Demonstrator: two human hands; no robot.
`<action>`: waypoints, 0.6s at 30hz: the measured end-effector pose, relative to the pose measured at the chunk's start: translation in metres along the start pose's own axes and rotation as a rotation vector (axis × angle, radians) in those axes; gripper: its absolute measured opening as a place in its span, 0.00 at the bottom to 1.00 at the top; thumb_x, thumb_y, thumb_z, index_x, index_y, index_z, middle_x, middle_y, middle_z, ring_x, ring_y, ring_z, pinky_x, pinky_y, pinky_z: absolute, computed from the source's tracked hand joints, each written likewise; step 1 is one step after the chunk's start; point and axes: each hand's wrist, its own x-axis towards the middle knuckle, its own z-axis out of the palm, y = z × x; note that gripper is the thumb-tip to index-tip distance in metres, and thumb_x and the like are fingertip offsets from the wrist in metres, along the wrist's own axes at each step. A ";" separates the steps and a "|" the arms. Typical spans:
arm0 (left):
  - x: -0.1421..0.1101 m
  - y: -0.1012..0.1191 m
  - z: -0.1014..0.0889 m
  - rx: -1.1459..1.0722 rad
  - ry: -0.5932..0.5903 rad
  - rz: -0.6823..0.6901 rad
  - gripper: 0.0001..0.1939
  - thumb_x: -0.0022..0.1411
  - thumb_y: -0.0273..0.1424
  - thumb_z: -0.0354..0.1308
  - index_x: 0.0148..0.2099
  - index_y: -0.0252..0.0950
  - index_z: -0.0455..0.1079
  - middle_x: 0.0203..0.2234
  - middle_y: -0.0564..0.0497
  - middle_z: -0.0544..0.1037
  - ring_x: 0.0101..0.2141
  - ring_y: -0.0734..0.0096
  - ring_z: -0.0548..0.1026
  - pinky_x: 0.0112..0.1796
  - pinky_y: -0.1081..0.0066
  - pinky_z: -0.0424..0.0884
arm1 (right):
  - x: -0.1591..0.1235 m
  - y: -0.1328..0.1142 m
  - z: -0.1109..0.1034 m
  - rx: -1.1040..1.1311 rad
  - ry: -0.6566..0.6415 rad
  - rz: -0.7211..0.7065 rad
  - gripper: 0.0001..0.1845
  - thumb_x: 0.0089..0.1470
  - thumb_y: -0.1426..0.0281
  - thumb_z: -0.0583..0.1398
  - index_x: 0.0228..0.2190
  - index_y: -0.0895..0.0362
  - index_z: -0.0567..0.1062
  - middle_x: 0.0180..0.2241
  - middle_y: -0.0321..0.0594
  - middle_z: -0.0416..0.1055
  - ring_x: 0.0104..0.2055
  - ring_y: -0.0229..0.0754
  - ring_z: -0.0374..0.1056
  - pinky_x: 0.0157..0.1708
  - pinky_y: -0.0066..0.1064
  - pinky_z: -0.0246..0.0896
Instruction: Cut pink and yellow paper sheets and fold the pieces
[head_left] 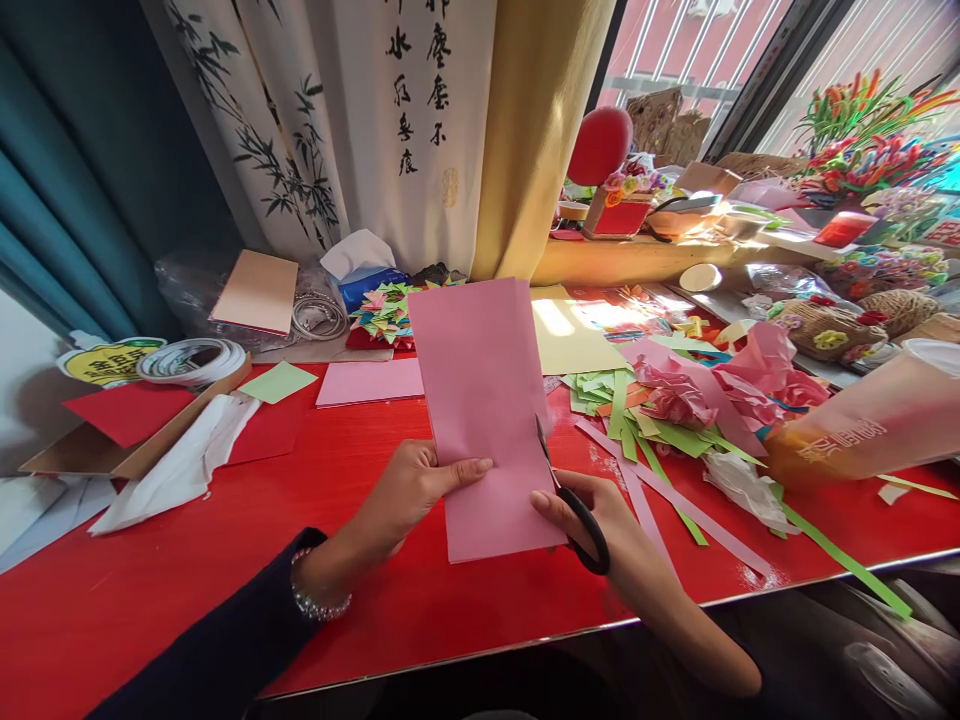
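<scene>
Some pink paper (480, 380), perhaps layered, between left hand (409, 488) pinching it, right hand (624, 528) holding scissors (603, 550)

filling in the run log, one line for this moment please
left hand: gripping pink paper | right hand: holding scissors at the paper's right side | red table: paper strips at right

Dark navy on the left sleeve (232, 625), plain cloth running down to a cuff just short of the wrist, and there's the sparkle, a bracelet (319, 597) of small shiny beads, silvery and clear, circling right beside that cuff! The left hand (420, 487) is bare, so is the right hand (604, 510), and the right forearm (682, 612) goes uncovered too, dark cloth beyond it lost in shadow
</scene>
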 end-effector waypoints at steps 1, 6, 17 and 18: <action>0.000 0.000 0.000 -0.001 -0.005 0.001 0.11 0.52 0.35 0.66 0.37 0.35 0.79 0.31 0.48 0.82 0.35 0.64 0.78 0.36 0.71 0.74 | 0.000 -0.001 0.000 -0.015 0.001 -0.008 0.26 0.41 0.50 0.64 0.18 0.57 0.60 0.19 0.28 0.47 0.22 0.31 0.43 0.19 0.26 0.39; 0.000 -0.001 0.000 0.006 0.001 0.012 0.10 0.52 0.34 0.65 0.37 0.36 0.79 0.30 0.49 0.82 0.34 0.65 0.78 0.35 0.72 0.74 | 0.001 -0.003 -0.002 -0.049 -0.007 -0.010 0.27 0.41 0.49 0.64 0.18 0.56 0.59 0.18 0.29 0.46 0.21 0.31 0.43 0.19 0.26 0.39; 0.000 -0.003 0.002 0.049 -0.009 0.008 0.10 0.52 0.36 0.65 0.35 0.35 0.78 0.32 0.48 0.82 0.36 0.64 0.78 0.36 0.71 0.73 | 0.002 -0.002 -0.004 -0.055 0.026 -0.037 0.25 0.42 0.51 0.64 0.18 0.56 0.59 0.18 0.29 0.47 0.21 0.32 0.44 0.20 0.27 0.38; 0.000 -0.002 0.002 0.048 -0.010 0.009 0.10 0.52 0.36 0.65 0.35 0.35 0.78 0.32 0.48 0.82 0.36 0.64 0.78 0.36 0.71 0.73 | 0.002 -0.002 -0.004 -0.042 0.031 -0.035 0.25 0.42 0.52 0.65 0.18 0.56 0.59 0.18 0.29 0.46 0.21 0.31 0.43 0.20 0.27 0.38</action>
